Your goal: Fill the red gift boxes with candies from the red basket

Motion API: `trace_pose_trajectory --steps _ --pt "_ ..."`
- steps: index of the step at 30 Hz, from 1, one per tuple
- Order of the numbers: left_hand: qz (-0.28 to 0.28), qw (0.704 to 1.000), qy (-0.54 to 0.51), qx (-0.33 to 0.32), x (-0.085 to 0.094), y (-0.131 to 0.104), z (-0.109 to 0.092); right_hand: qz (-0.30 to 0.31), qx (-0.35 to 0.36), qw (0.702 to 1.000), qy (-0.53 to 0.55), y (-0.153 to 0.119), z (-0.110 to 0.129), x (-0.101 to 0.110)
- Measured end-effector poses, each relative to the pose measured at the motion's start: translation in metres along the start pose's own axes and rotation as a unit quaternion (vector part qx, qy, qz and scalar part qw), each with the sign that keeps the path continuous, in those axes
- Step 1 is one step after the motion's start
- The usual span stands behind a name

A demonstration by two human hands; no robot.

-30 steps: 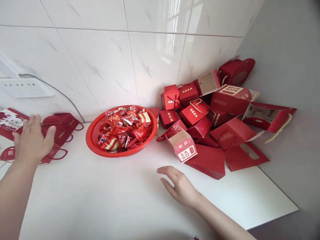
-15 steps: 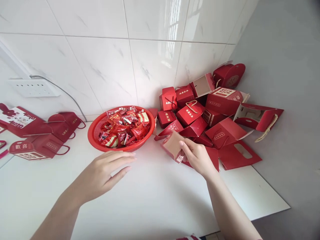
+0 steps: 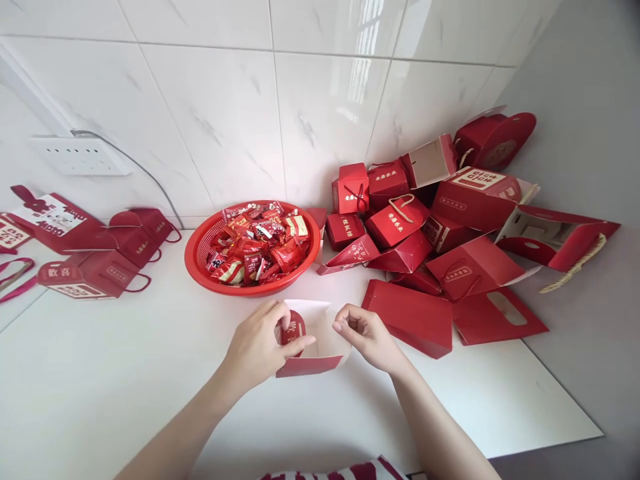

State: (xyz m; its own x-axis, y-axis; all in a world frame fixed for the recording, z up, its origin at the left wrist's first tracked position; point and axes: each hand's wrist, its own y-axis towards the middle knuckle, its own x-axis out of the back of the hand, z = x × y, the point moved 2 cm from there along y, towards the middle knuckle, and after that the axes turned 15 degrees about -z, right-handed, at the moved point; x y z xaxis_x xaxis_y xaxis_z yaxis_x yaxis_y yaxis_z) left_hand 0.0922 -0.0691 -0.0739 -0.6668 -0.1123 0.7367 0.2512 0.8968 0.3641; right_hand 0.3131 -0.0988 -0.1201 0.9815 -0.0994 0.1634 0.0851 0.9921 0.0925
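Between my hands a small red gift box stands open at the top on the white table, its pale inside showing. My left hand grips the left side, thumb over the inside, beside a rounded red flap with white characters. At the right edge of the box, my right hand has its fingers curled and pinched together. Just beyond the box sits a red plastic basket full of wrapped candies.
Many red boxes, some with cord handles, are heaped at the right against the tiled wall. A large red box lies at the heap's near edge. More red boxes stand at the left below a white power socket.
The box has moved left and nearer me, from my right hand alone to between both hands, and now shows its open inside. My left hand has moved right onto it.
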Motion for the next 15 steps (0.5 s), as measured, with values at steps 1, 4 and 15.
trace_pose_trajectory --steps 1,4,15 --pt "-0.004 1.000 0.005 0.013 0.000 -0.001 0.001 -0.006 0.003 1.000 0.011 0.000 -0.001 0.001" --pt "0.001 0.999 -0.011 0.043 -0.003 -0.006 0.004 -0.041 0.006 0.998 0.050 0.002 -0.006 0.002" --pt "-0.197 0.972 -0.076 0.104 -0.007 -0.022 0.053 -0.137 0.096 0.966 -0.198 0.008 -0.020 0.002"
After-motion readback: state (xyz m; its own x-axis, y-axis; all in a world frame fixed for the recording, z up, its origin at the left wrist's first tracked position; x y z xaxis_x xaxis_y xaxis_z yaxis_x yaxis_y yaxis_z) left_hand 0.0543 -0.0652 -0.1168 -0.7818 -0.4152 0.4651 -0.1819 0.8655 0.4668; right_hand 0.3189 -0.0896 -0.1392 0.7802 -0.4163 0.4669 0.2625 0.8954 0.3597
